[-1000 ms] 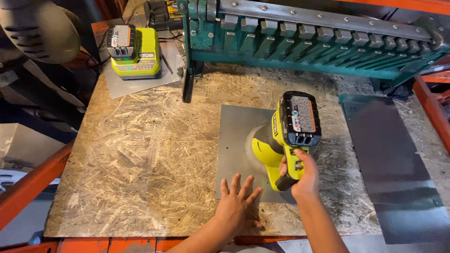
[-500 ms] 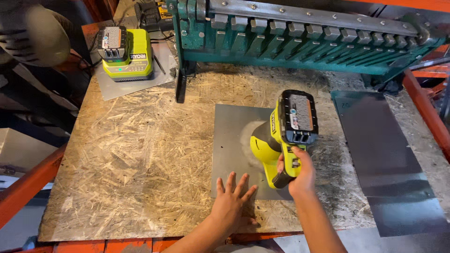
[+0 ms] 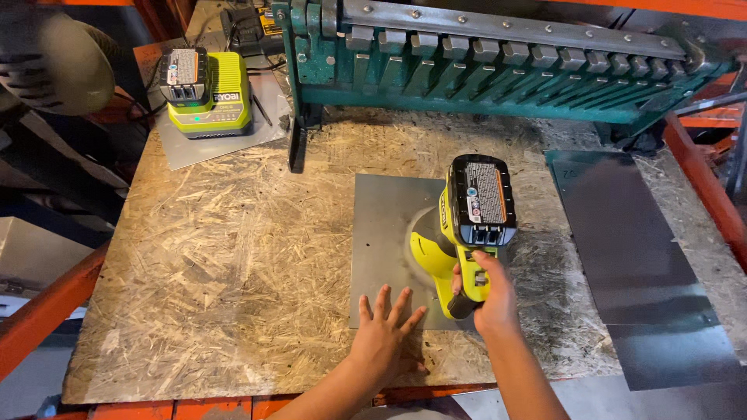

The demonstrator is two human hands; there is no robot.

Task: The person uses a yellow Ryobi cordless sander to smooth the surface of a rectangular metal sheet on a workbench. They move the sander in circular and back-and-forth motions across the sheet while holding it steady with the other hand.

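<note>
Workbench top point(image 3: 210, 257): a chipboard slab, with orange rails along its left and right edges.

Metal sheet point(image 3: 385, 233): a small grey square lying flat on the chipboard, right of centre and nearer the front edge than the back.

Left hand point(image 3: 383, 336): palm down on the sheet's front edge, fingers spread wide and pointing away from the person toward the back edge, pinning the sheet flat.

Right hand point(image 3: 484, 294): fingers closed tight around the handle of the cordless tool; I cannot tell whether the trigger is pressed.

Cordless tool point(image 3: 461, 233): yellow-green body with a black battery pack on top, its working end down on the sheet's right half, where a duller, scuffed patch shows. Its handle runs back toward the front edge.

Key relation: the tool sits just beside and to the right of the spread left fingers, both on the same sheet; the left hand is closer to the front edge, the tool head beyond it.

Bending brake point(image 3: 482, 62): green, spanning the back edge.

Charger with battery point(image 3: 206, 93): back left corner.

Dark sheets point(image 3: 630, 249): long strips along the right edge.
</note>
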